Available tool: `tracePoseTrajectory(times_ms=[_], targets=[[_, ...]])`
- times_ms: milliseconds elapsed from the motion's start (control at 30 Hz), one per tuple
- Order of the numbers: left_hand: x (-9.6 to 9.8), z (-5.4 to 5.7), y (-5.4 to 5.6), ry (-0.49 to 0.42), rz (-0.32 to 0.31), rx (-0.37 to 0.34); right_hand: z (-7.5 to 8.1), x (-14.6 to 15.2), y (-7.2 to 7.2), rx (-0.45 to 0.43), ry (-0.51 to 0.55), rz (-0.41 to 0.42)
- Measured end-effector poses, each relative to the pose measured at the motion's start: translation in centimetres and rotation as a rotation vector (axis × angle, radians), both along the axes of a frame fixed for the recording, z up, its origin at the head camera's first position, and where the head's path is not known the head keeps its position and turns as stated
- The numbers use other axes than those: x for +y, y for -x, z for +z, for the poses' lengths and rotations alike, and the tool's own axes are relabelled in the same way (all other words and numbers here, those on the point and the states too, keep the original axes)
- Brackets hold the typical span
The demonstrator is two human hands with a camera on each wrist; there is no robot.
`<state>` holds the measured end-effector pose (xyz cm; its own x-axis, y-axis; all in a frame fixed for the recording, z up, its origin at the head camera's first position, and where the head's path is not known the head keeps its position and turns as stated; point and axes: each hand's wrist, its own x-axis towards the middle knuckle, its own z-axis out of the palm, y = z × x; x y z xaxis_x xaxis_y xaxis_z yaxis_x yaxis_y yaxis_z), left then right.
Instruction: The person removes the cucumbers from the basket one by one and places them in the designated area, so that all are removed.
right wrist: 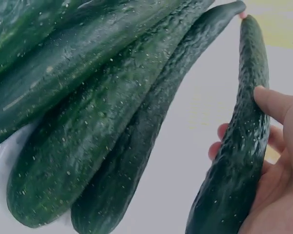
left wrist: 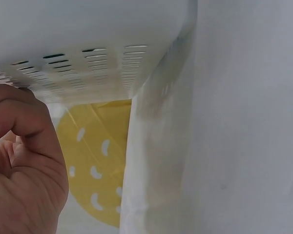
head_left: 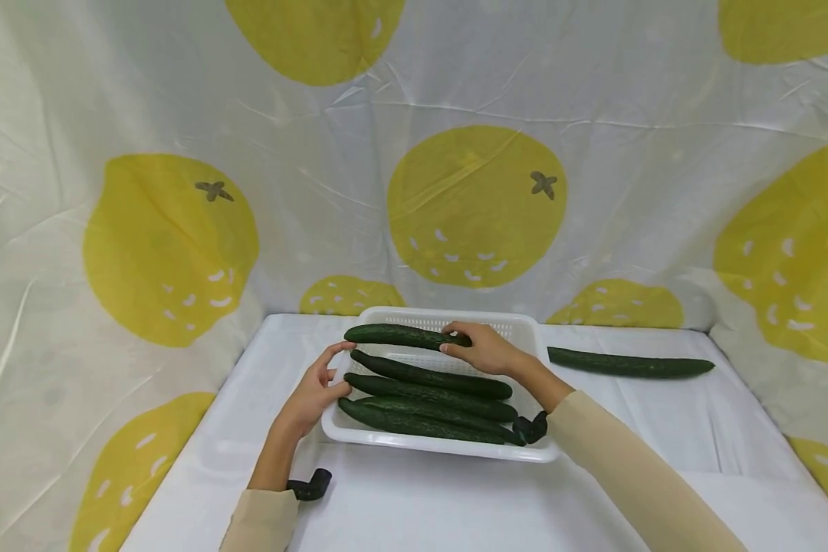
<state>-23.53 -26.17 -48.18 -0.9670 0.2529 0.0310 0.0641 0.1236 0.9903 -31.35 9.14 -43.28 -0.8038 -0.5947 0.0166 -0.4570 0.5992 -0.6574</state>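
Observation:
A white plastic basket (head_left: 414, 444) with slotted walls stands on the table. My right hand (head_left: 486, 349) grips a long green cucumber (head_left: 396, 336) near its right end, over the basket's far side. In the right wrist view, thumb and fingers wrap around this cucumber (right wrist: 246, 117). Several more cucumbers (head_left: 431, 376) lie side by side in the front part of the basket. My left hand (head_left: 310, 395) holds the basket's left rim, its index fingertip close to the cucumbers' left ends. In the left wrist view, its curled fingers (left wrist: 27, 114) are against the slotted wall (left wrist: 102, 29).
Another cucumber (head_left: 631, 363) lies on the white tabletop (head_left: 414, 506), right of the basket. A lemon-patterned sheet (head_left: 476, 207) hangs behind and at both sides. Black wrist devices (head_left: 310, 486) show beside the sleeves, the right one (head_left: 530, 427) overlapping the basket's front right corner.

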Motion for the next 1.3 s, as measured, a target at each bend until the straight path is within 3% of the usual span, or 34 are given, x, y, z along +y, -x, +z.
tracePoseTrajectory(times_ms=[200, 600, 833, 1300], targets=[[-0.2, 0.0, 0.0, 0.035, -0.01, -0.006, 0.7, 0.2, -0.1, 0.008, 0.035, -0.021], [-0.2, 0.3, 0.2, 0.096, 0.018, -0.028, 3.9, 1.6, -2.0, 0.024, 0.056, -0.024], [-0.4, 0.4, -0.2, 0.123, 0.034, -0.02, 5.2, 5.6, -3.0, 0.102, 0.078, -0.042], [-0.4, 0.3, 0.0, 0.116, 0.027, -0.038, 4.6, 14.2, -4.0, 0.083, 0.069, -0.193]])
